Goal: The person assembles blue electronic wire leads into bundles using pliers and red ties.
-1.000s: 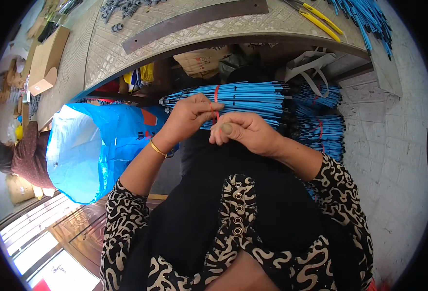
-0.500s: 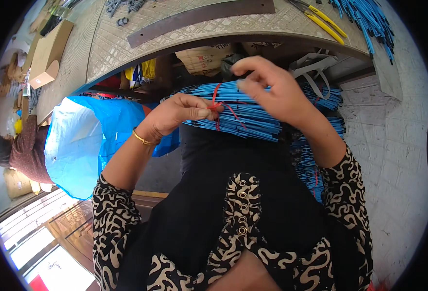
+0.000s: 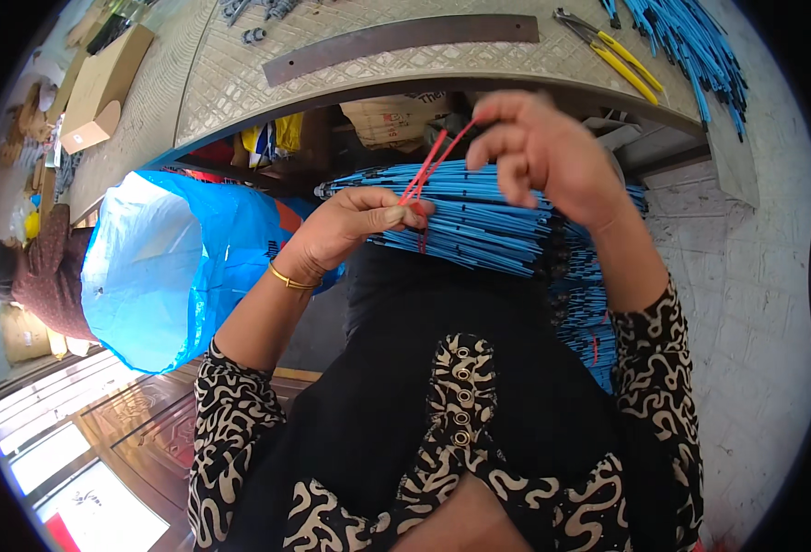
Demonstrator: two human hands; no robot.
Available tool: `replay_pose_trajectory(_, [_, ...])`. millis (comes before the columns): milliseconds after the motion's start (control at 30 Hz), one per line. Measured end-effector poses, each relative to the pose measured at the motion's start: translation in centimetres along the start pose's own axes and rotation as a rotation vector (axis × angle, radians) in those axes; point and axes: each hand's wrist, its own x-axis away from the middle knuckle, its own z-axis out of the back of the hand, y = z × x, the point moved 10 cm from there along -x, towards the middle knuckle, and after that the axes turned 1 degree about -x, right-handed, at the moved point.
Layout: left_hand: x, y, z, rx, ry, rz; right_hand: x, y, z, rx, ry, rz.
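Note:
A bundle of thin blue cables [image 3: 479,241] with black bits lies across my lap. Red string [image 3: 430,170] is wrapped around its middle. My left hand [image 3: 368,216] is closed over the near side of the bundle, thumb and forefinger pinching the string where it crosses. Raised above the bundle, my right hand [image 3: 552,156] has one string end running tautly up to its upper fingertips; its lower fingers are slightly apart and a little blurred. A second, shorter string end stands up beside the first.
Under the table edge, a big blue bag [image 3: 138,267] gapes at my left. More blue bundles [image 3: 589,322] lie at my right. On the table are a curved metal strip [image 3: 405,48], yellow-handled pliers [image 3: 621,69], loose blue cables [image 3: 695,55] and a cardboard box [image 3: 106,83]. A person [image 3: 51,276] sits far left.
My right hand has risen slightly and moved right, drawing a string end up. The loose ends that lay on the bundle now stand upward. My left hand stays at the crossing.

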Motion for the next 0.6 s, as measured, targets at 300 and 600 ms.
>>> replay_pose_trajectory(300, [0.1,0.1,0.4,-0.063,0.078,0.04,-1.7,6.4,-1.3,0.233,0.145,-0.029])
replay_pose_trajectory(600, [0.6,-0.6,1.1,0.131,0.287,-0.219,-1.5,5.2,-0.1,-0.217,0.214,0.257])
